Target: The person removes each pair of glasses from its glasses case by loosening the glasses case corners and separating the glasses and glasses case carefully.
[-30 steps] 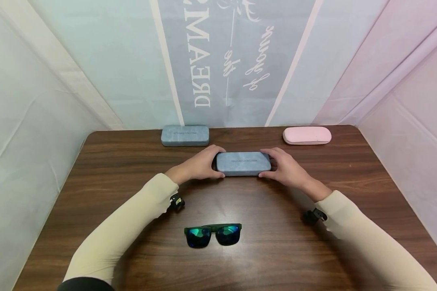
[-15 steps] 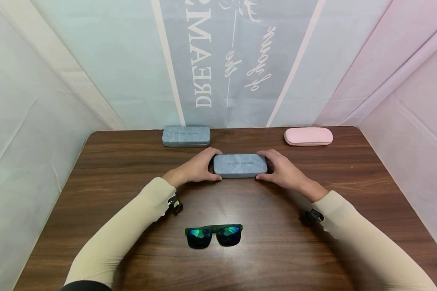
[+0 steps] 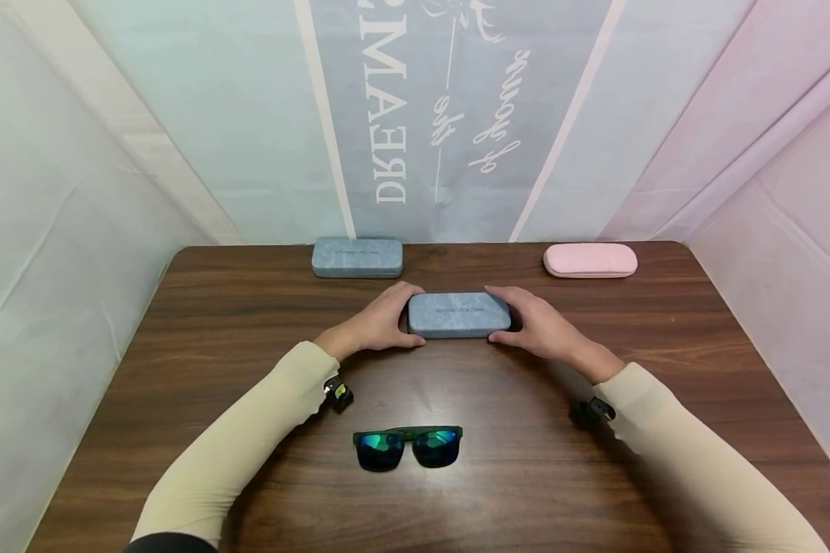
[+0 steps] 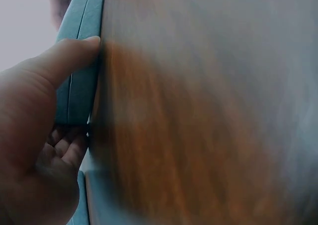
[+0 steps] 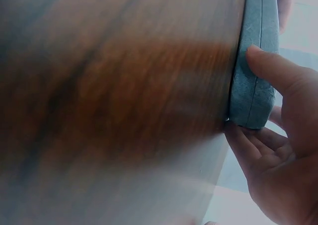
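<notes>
A blue glasses case [image 3: 459, 316] lies between a person's left hand [image 3: 385, 317] and right hand [image 3: 541, 321] on a wooden table [image 3: 526, 476], just in front of the other blue case [image 3: 356, 258]. We see both sets of fingers clamped on it, one hand at each end, with thumbs on the near side and fingertips reaching around the far side. In the wrist views, each thumb crosses the seam. The case looks level and its lid is down; whether any gap lies beneath it, we cannot tell.

We judge the step in hand to be steadying or positioning the case. To do it well, we would squeeze both ends evenly, keep the base flat, move the hands together so the case does not twist, and let go of both ends at once.

Against the picture of a second ago, we find the case slightly farther left and nearer the person; against half a second ago, we can make out no clear shift. Sunglasses [image 3: 408, 435], folded on the table nearer the person, have kept their place, as have the other blue case and the pink case [image 3: 590, 261] at the far edge.
</notes>
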Motion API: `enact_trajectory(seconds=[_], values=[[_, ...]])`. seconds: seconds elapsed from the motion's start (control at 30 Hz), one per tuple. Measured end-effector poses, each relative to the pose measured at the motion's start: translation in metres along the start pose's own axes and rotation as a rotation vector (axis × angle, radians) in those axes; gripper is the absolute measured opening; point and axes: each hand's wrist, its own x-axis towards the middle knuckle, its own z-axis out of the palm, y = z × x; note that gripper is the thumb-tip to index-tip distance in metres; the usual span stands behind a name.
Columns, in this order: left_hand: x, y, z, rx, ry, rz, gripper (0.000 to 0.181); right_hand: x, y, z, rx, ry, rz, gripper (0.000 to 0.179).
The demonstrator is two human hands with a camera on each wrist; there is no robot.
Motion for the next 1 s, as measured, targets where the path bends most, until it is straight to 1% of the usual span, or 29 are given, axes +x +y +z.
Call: enact_trajectory(seconds=[0.1, 0.2, 0.27, 0.4, 0.5, 0.7, 0.83, 1.0], values=[[0.001, 0.000, 0.001, 0.001, 0.010, 0.004, 0.077, 0.001, 0.001, -0.001, -0.026, 0.005, -0.016, 0.079], [0.001, 0.001, 0.001, -0.006, 0.008, -0.002, 0.077, 0.003, 0.000, -0.002, -0.038, -0.002, -0.009, 0.080], [0.001, 0.000, 0.001, -0.005, 0.004, -0.007, 0.077, 0.004, -0.001, -0.003, -0.045, -0.012, 0.003, 0.080], [0.001, 0.001, -0.001, -0.019, 0.009, 0.005, 0.077, 0.007, -0.002, -0.006, -0.068, -0.038, 0.025, 0.082], [0.000, 0.003, -0.002, -0.022, 0.015, 0.013, 0.076, 0.009, -0.004, -0.009, -0.094, -0.063, 0.026, 0.082], [0.002, 0.008, -0.003, 0.016, -0.018, -0.010, 0.073, 0.018, -0.006, -0.018, -0.125, -0.121, 0.023, 0.080], [0.003, 0.009, -0.004, 0.046, -0.045, -0.035, 0.073, 0.023, -0.008, -0.023, -0.150, -0.165, 0.023, 0.079], [0.003, 0.008, -0.003, 0.056, -0.055, -0.053, 0.073, 0.029, -0.011, -0.027, -0.195, -0.199, 0.023, 0.077]])
